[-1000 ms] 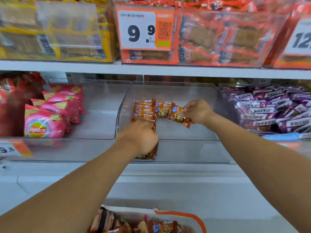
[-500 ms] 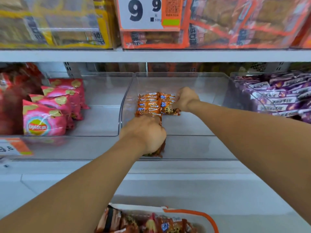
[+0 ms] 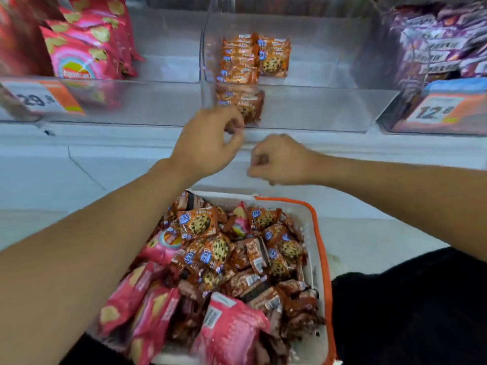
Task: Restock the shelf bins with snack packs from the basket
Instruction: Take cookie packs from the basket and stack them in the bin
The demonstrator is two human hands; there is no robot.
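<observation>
Hands above the basket
My left hand (image 3: 208, 143) and right hand (image 3: 279, 160) hang loosely curled, holding nothing, at twelve o'clock of the white orange-rimmed plastic basket (image 3: 320, 241).

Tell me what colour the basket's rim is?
Orange, on the basket's rim; the head view shows it best.

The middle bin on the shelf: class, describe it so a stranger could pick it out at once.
Find the shelf above the basket. Three clear bins sit along it; take the middle bin. Unlike its neighbours, with pink bags left and purple packs right, it holds orange cookie packs.
</observation>
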